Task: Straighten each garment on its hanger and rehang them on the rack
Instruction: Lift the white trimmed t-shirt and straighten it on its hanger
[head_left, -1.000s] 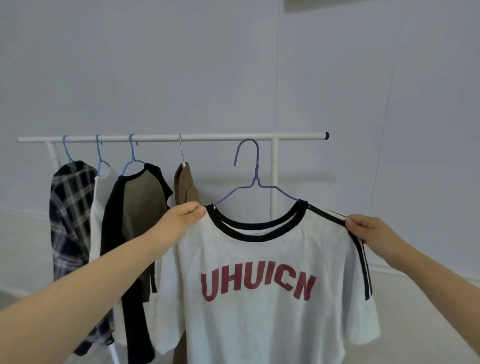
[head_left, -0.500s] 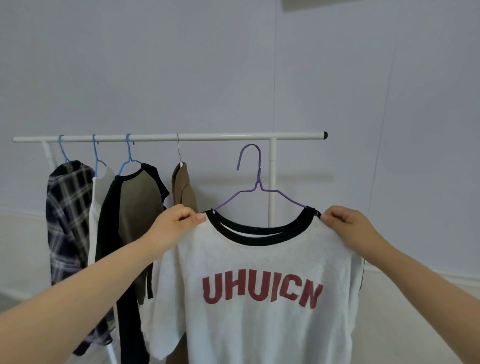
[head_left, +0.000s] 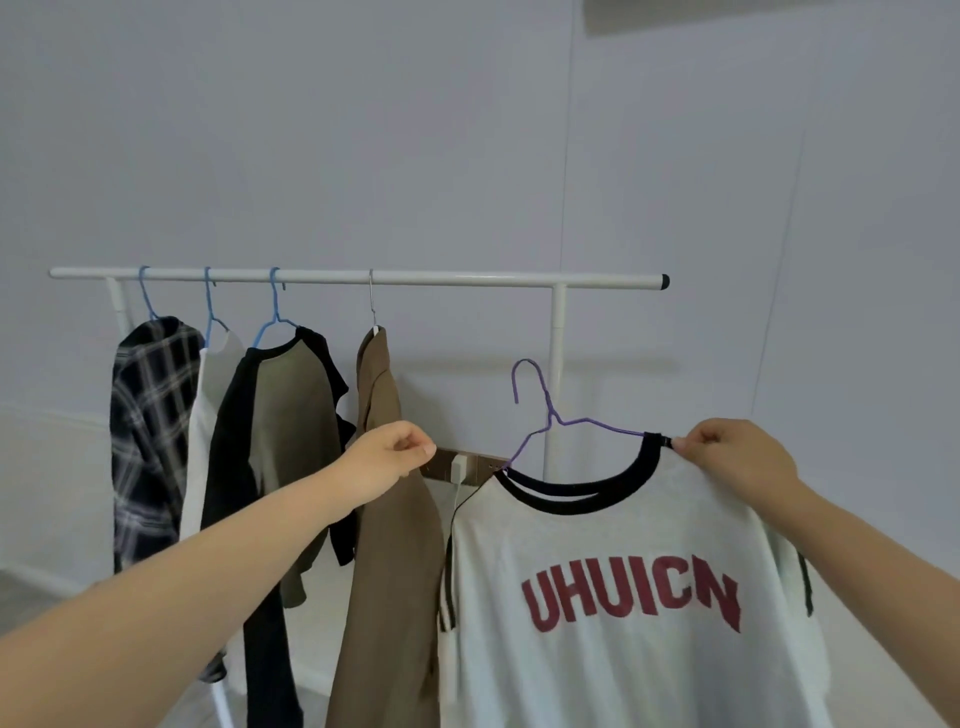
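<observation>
Since 0.5 s ago left hand let go of tee, now loosely curled, holding nothing, by brown garment; purple hanger off rack, tilted below its right end, right hand pinching tee's collar

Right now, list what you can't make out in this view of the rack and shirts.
- White shirt, head view: mostly hidden between the plaid shirt and the black-sleeved shirt.
- Rack base: cut off by the bottom edge and covered by garments.
- Wall plate: partly behind the left hand and purple hanger.
- T-shirt hem: cut off at the bottom edge.
- Right hand grip: fingertips hide that hanger end.
</observation>
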